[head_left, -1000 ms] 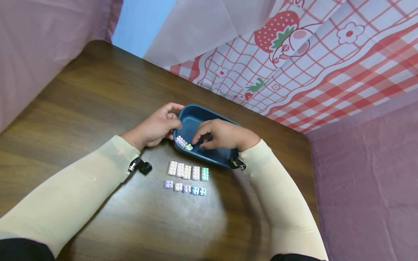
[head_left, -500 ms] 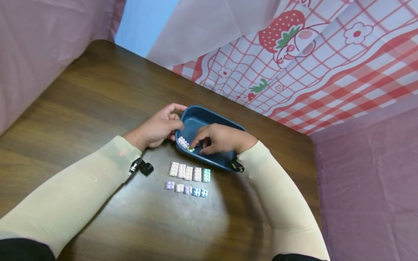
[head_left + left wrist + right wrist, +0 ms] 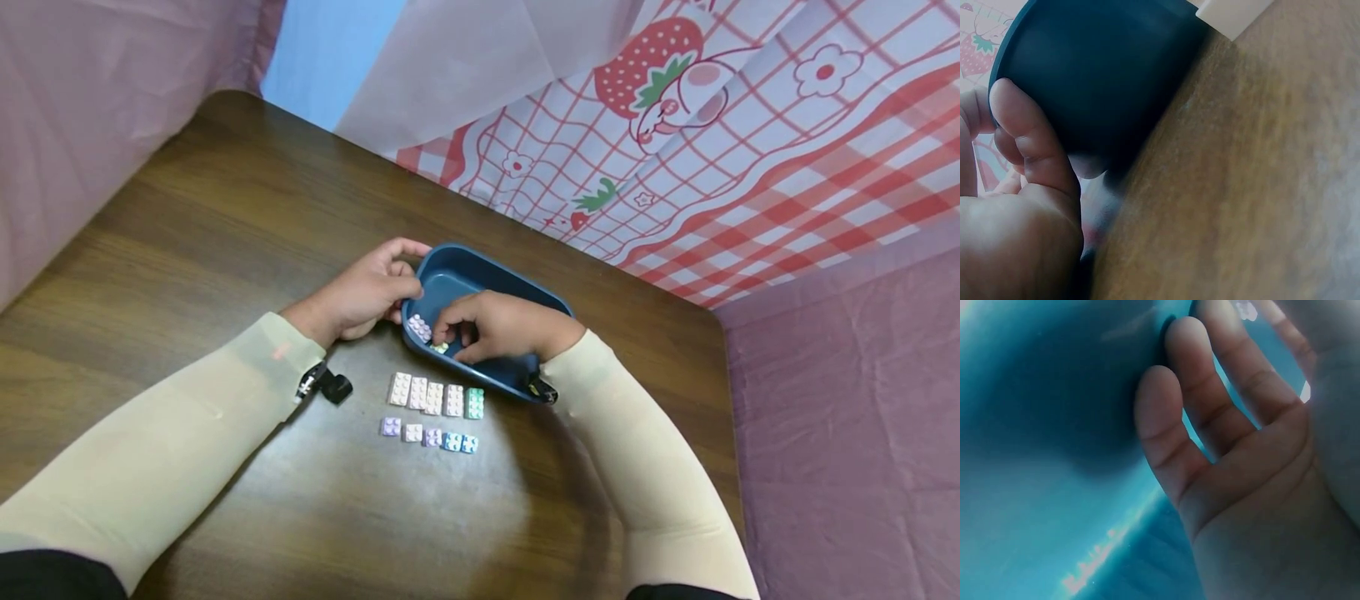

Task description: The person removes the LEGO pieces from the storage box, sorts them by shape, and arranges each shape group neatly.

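Note:
My left hand (image 3: 360,292) grips the left end of a dark blue plastic tub (image 3: 495,271), thumb at the rim; the left wrist view shows that thumb against the tub's outer wall (image 3: 1104,75). Inside the tub, my right hand (image 3: 510,325) reaches down with bent fingers. Its index finger and thumb are at a small yellow-green toy brick (image 3: 441,347), partly covered; I cannot tell whether they pinch it. A pale lilac studded brick (image 3: 419,327) lies beside it in the tub's corner. In the right wrist view, the other fingers (image 3: 1188,381) hang loosely near the tub's wall.
On the wooden table (image 3: 315,500), a row of longer bricks, several white-cream (image 3: 432,398) and one green (image 3: 474,403), lies before the tub. Nearer stands a row of small square bricks, lilac (image 3: 391,427), white and blue (image 3: 452,442). A strawberry-print curtain (image 3: 600,167) hangs behind.
My right hand has lowered slightly toward the near side of the tub, its fingers coming down around the yellow-green brick. The left hand keeps its hold on the tub.

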`<state>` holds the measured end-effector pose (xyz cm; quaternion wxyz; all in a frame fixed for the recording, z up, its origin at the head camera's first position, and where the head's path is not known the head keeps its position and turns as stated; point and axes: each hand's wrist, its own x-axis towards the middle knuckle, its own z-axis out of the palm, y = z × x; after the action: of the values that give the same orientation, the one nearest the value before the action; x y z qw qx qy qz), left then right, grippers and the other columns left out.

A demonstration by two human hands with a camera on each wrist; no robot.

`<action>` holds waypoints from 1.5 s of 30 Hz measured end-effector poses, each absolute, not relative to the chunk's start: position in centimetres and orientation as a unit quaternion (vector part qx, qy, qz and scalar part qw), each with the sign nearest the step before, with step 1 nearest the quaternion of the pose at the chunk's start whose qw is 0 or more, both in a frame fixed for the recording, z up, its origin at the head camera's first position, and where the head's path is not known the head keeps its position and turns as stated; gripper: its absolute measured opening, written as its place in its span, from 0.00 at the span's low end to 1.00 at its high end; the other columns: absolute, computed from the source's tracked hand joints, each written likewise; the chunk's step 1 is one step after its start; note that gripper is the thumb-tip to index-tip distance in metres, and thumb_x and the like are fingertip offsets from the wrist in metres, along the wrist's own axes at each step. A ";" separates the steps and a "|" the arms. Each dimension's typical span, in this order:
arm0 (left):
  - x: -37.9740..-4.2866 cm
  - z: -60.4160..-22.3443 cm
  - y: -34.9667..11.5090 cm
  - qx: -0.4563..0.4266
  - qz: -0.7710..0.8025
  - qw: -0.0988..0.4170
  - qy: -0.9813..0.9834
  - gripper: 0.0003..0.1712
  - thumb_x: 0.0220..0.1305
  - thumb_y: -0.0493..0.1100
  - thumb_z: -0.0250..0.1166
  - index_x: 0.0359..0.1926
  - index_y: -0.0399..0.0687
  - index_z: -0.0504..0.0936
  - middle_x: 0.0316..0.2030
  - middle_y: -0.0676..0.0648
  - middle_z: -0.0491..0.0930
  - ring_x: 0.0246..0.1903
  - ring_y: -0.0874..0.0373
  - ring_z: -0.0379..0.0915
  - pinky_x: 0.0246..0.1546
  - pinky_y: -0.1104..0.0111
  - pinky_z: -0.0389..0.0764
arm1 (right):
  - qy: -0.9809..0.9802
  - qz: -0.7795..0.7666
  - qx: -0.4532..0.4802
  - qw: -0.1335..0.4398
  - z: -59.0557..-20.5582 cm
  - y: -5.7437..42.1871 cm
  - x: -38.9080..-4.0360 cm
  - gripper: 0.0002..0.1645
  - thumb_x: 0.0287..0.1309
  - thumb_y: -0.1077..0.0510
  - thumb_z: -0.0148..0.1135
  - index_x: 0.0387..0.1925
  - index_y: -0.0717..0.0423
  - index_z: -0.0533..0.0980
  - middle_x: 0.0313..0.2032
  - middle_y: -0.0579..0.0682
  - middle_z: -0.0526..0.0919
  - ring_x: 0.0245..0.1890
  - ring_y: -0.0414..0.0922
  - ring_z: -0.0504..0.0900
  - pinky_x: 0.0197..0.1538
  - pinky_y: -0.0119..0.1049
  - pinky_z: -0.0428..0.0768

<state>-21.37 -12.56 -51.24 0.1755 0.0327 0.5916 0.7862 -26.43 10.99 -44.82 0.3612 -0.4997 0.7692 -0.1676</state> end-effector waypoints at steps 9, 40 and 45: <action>-21.4 -51.4 -12.6 0.036 0.786 0.176 0.591 0.35 0.65 0.29 0.60 0.70 0.54 0.67 0.30 0.48 0.74 0.21 0.58 0.69 0.19 0.72 0.74 | 0.775 -0.179 -0.507 0.331 -45.5 11.0 -26.2 0.10 0.66 0.56 0.72 0.47 0.45 0.82 0.45 0.41 0.83 0.36 0.39 0.81 0.40 0.33 0.85; -21.4 -51.0 -12.4 0.031 0.779 0.179 0.600 0.36 0.65 0.30 0.61 0.71 0.54 0.66 0.32 0.47 0.75 0.22 0.58 0.69 0.19 0.71 0.75 | 0.808 -0.181 -0.486 0.277 -45.7 11.6 -26.7 0.08 0.65 0.55 0.71 0.42 0.45 0.79 0.42 0.42 0.80 0.34 0.37 0.80 0.38 0.32 0.84; -21.4 -51.0 -12.5 0.029 0.782 0.180 0.595 0.36 0.64 0.30 0.61 0.71 0.55 0.66 0.32 0.46 0.75 0.22 0.56 0.70 0.19 0.71 0.75 | 0.812 -0.194 -0.480 0.269 -45.2 12.0 -26.9 0.07 0.65 0.57 0.70 0.42 0.45 0.80 0.41 0.42 0.80 0.36 0.38 0.81 0.40 0.32 0.85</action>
<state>-21.36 -12.47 -51.05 0.1805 0.0294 0.5953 0.7824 -26.87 12.00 -45.16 0.2686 -0.4804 0.8119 -0.1944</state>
